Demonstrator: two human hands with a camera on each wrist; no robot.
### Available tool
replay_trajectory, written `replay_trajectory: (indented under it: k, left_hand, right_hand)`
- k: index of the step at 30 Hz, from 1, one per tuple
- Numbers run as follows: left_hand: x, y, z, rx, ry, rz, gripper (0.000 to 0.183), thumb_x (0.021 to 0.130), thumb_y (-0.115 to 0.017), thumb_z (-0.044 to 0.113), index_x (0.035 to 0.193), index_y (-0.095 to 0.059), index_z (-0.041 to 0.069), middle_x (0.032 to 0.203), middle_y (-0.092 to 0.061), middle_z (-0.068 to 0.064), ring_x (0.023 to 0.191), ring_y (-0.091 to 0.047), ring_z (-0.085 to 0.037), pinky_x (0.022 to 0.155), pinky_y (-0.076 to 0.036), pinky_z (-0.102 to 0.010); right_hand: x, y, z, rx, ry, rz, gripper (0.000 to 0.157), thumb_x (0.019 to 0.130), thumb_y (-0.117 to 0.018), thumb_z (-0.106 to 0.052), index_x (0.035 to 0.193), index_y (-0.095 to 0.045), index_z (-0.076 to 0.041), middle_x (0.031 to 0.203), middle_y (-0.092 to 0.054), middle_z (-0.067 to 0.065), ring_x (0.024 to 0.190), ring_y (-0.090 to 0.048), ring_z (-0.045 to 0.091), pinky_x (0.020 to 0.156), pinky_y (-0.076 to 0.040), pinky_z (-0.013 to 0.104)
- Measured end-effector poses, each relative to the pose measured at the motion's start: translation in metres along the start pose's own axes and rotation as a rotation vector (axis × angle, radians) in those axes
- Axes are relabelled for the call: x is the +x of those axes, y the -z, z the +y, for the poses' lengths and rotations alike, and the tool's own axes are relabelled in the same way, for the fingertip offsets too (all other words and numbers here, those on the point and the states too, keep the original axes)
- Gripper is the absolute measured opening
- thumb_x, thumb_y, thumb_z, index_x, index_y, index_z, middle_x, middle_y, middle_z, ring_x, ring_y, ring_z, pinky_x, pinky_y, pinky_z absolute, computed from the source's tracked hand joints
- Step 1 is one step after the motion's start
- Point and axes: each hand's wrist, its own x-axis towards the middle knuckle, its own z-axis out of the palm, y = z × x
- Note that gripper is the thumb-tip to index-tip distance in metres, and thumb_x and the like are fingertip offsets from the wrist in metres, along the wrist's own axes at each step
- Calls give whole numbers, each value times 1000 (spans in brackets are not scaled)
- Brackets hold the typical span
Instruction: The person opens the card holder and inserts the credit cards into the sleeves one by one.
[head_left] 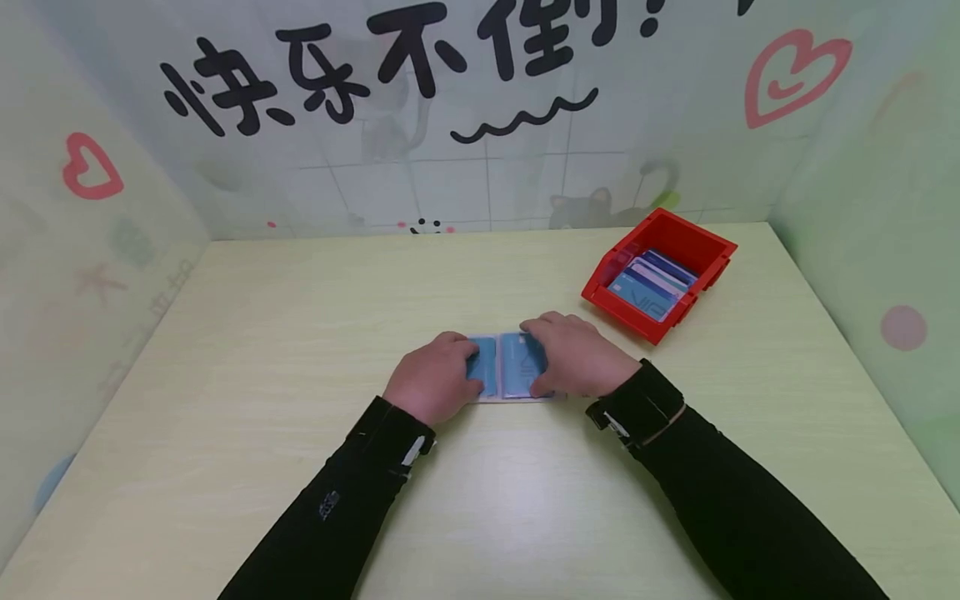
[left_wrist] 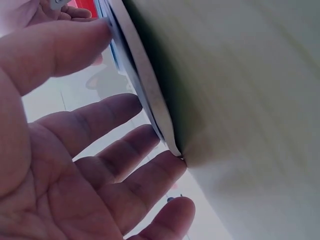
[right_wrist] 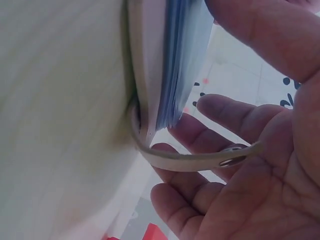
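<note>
An opened card holder [head_left: 498, 367] lies on the table, with blue cards [head_left: 521, 364] in its clear sleeves. My left hand [head_left: 435, 377] grips its left side, the thumb at the near edge and the fingers toward the far edge. Around the right side, my right hand [head_left: 573, 354] holds the holder in the same way. In the right wrist view, a thick stack of sleeves [right_wrist: 175, 65] stands on that half, and a pale strap [right_wrist: 187, 161] with a metal snap sticks out toward the palm. The left half [left_wrist: 150, 80] looks thinner in the left wrist view.
A red plastic bin [head_left: 678, 233] stands at the back right, holding several blue and lilac cards [head_left: 652, 283]. The pale wooden table [head_left: 285, 358] is bounded by a printed back wall [head_left: 420, 183] and side walls.
</note>
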Motion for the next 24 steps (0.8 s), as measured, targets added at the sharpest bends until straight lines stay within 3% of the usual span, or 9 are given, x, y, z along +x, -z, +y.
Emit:
replay_trajectory:
  k: [9, 17, 24]
  left_hand:
    - [0, 0, 0, -4, -2, 10, 51, 97, -73, 28, 143, -65, 7, 150, -59, -13, 126, -67, -29, 102, -58, -44]
    - [-1, 0, 1, 4, -7, 14, 50, 97, -73, 27, 142, -65, 6, 149, -59, -14, 126, -67, -29, 101, -59, -44]
    - [-1, 0, 3, 18, 1, 16, 52, 97, -74, 28, 143, -65, 6, 150, -59, -14, 124, -68, -29, 100, -59, -43]
  right_hand:
    - [0, 0, -4, 15, 6, 4, 101, 78, -95, -29, 160, -40, -8, 152, -50, 13, 132, -52, 30, 109, -54, 46]
    - [0, 3, -7, -61, 44, 16, 104, 74, -97, -31, 160, -42, -11, 147, -52, 13, 131, -51, 31, 103, -57, 47]
    - [3, 4, -9, -30, 24, 2, 107, 73, -98, -30, 162, -40, -16, 143, -50, 11, 127, -51, 28, 98, -59, 44]
